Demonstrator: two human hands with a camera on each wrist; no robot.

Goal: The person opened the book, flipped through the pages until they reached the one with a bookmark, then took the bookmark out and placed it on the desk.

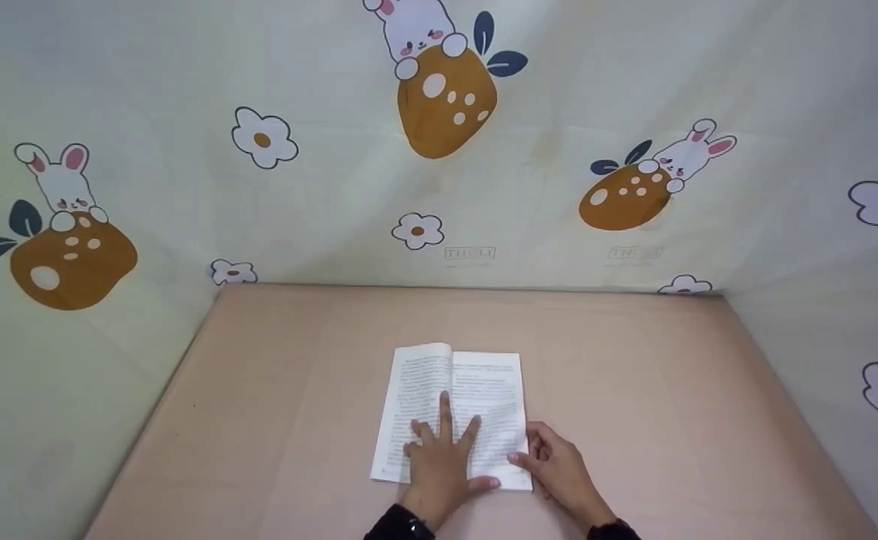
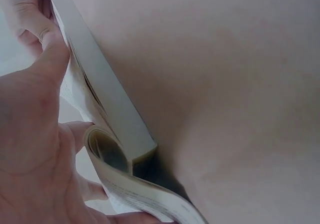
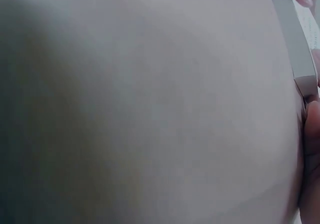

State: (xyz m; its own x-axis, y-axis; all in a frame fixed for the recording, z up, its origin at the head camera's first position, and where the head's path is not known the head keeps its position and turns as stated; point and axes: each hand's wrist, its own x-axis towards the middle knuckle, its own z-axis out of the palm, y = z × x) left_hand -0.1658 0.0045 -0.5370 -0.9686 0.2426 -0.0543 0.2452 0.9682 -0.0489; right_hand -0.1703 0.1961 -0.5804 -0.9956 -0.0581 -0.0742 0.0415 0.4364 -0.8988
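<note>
The book [image 1: 487, 390] lies open on the table [image 1: 296, 390], partly hidden under the left hand [image 1: 440, 465], its fingers spread apart. The right hand [image 1: 564, 471] seems to pinch the right edge; its wrist view crops this.

left hand [image 1: 439, 461] palm down, fingers spread; right hand [image 1: 564, 471] alongside, fingers bent

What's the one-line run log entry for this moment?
book: open on table, left side bulging near middle | left hand: spread across both sides | right hand: holds right edge
</note>
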